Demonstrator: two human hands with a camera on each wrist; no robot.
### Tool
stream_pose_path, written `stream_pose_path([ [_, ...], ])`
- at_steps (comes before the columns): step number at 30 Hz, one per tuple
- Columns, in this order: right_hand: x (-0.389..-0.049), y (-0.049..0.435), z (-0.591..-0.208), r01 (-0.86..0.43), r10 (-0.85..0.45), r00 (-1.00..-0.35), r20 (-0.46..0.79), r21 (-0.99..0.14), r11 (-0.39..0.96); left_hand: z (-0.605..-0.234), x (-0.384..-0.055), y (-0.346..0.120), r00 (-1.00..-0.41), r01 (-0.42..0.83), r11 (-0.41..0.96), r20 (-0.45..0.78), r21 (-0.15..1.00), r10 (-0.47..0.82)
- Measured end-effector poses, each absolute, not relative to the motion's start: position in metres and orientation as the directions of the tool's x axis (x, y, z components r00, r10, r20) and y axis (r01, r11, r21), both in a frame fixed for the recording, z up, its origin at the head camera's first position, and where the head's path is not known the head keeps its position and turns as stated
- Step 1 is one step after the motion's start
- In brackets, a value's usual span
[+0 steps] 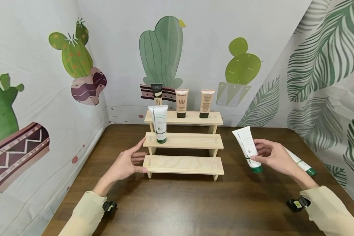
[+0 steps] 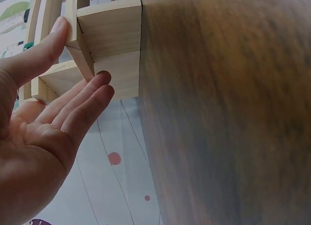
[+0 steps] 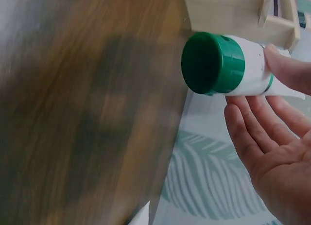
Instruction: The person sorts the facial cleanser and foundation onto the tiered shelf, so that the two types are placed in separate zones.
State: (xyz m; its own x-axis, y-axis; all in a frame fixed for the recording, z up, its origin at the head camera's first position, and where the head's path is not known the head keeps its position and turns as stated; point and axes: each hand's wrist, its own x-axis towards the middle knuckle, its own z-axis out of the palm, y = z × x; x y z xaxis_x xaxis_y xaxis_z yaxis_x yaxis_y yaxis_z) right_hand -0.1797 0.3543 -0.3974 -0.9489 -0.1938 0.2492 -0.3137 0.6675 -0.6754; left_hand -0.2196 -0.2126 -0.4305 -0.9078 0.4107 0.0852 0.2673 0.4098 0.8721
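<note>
My right hand (image 1: 275, 158) pinches a white squeeze tube (image 1: 245, 144) with a green cap between thumb and fingers, right of the stand. The tube tilts, cap down; its green cap (image 3: 233, 62) faces the right wrist camera. My left hand (image 1: 124, 164) touches the left end of a three-step wooden stand (image 1: 183, 163), fingers fairly straight. In the left wrist view, the thumb (image 2: 51, 47) lies against the board's edge. Another white tube with a green cap (image 1: 160, 123) stands upright on the middle step's left end.
On the top step stand a black-capped tube (image 1: 157, 91), partly hidden, and two beige BB tubes (image 1: 181, 102) on black caps. Another white tube (image 1: 301, 162) lies on the brown table (image 1: 177, 203) behind my right hand. A printed cloth (image 1: 203, 39) hangs behind the table.
</note>
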Motion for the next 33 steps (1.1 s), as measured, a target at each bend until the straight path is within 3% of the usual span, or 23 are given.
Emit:
stream_pose_path([
  [22, -0.157, 0.273, -0.355, -0.367, -0.079, -0.917, 0.392, -0.745, 0.558, -0.43, -0.22, -0.212, -0.909, 0.27, 0.41, 0.089, 0.871, 0.408],
  [33, -0.167, 0.217, -0.348, -0.445, -0.033, -0.873, 0.488, -0.764, 0.467, -0.43, -0.219, -0.213, -0.908, 0.27, 0.409, 0.088, 0.872, 0.41],
])
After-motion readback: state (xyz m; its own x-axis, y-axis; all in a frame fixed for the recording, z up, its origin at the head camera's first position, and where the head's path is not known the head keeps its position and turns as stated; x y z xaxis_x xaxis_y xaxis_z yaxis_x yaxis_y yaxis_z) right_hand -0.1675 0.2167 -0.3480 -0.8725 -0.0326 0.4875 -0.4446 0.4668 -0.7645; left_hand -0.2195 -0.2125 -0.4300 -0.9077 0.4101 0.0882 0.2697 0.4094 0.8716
